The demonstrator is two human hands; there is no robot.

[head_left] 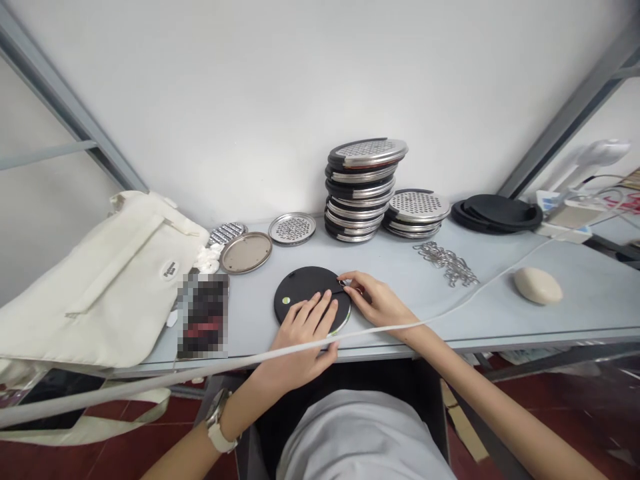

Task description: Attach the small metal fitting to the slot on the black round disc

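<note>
A black round disc [300, 287], with a small pale green round sticker, lies on the table in front of me. My left hand [307, 327] rests on its near half, fingers stretched out flat. At the disc's right edge, my right hand [373, 297] has thumb and forefinger pinched together on something small and partly shiny, mostly hidden by the fingertips. Right of that hand is a pile of small metal clips [445, 263]. Behind the hands stand a tall stack of round metal graters with black rims [363, 193] and a lower grater stack [419, 207].
Loose round metal plates [247, 253] lie at the back left beside a white bag [110, 280]. Black round parts [495, 212] are stacked at the back right, near a beige oval object [537, 285]. A white cable [200, 372] crosses the view in front of my forearms.
</note>
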